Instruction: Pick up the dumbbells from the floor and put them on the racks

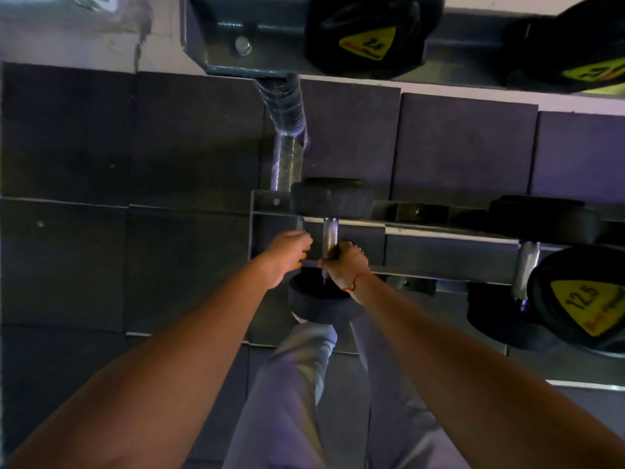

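A black dumbbell [333,198] with a chrome handle lies across the lower rack rails [439,230] at the rack's left end, its far head at the back rail and its near head over the front rail. My right hand [343,264] is closed around the handle near the front head. My left hand [287,253] sits just left of the handle with fingers curled against the front rail; what it grips is hidden.
A second dumbbell marked 12.5 [581,299] rests on the same shelf to the right. Two larger dumbbells [368,35] sit on the upper shelf. A chrome upright post [287,137] joins the shelves. Dark rubber floor tiles [128,198] spread to the left.
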`<state>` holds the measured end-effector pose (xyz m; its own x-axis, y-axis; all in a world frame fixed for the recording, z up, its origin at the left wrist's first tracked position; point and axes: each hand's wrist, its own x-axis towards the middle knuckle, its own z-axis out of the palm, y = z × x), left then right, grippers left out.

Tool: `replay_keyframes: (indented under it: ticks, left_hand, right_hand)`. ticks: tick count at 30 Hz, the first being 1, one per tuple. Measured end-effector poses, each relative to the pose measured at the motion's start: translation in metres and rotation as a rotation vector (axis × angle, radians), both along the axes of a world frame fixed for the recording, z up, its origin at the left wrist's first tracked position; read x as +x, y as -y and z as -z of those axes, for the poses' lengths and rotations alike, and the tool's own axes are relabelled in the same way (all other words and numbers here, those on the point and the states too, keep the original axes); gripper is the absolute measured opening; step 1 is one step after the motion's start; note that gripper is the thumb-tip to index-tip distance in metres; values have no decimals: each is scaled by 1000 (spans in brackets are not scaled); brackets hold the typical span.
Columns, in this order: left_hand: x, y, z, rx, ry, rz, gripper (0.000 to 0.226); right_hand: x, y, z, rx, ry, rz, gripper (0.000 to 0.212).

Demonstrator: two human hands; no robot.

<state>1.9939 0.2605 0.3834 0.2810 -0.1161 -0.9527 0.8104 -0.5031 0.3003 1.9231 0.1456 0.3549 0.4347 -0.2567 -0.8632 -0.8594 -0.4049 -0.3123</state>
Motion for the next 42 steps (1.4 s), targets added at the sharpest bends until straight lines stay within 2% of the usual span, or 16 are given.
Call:
replay_keyframes:
  ticks: [1,4,7,8,10,11,15,18,21,26,31,37,42]
  left_hand:
    - [-4,-5,-5,19,31,24,10]
    - [-20,-19,-23,82,164,131,30]
    - [-38,-27,-54,84,298,264,19]
    - [-44,-29,-67,85,356,320,21]
    - [-56,-33,-91,74,503,434,40]
    - [-64,-35,-104,60,575,484,47]
    - [-96,-35,-168,-8,887,695,42]
    - [-130,-23,-225,-40,1116,858,54]
    - [-183,5,-284,-111,1246,1067,61]
    - [-303,82,-363,-345,1474,1355,65]
    - [-463,169,-406,-609,1640,1528,67]
    - [-701,261,-415,-892,1670,1646,71]
    - [-878,314,-427,-1013,1618,1701,75]
  right_hand:
    - [-2,0,-5,4,16,4,23]
    - [-12,4,-23,6,66,-34,21]
    - [-28,10,-56,-47,134,-75,21]
    - [-35,13,-71,-66,168,-91,26]
    - [-52,20,-110,-139,241,-119,48]
    - [-63,23,-130,-177,277,-117,52]
    - [-128,31,-210,-312,439,-31,54]
    - [-195,35,-272,-426,534,5,58]
    - [-277,45,-330,-519,592,110,58]
    - [-438,77,-401,-749,589,322,61]
    - [-626,104,-437,-957,500,508,63]
    - [-867,125,-450,-1121,384,705,70]
    - [-1036,133,-462,-1173,307,896,71]
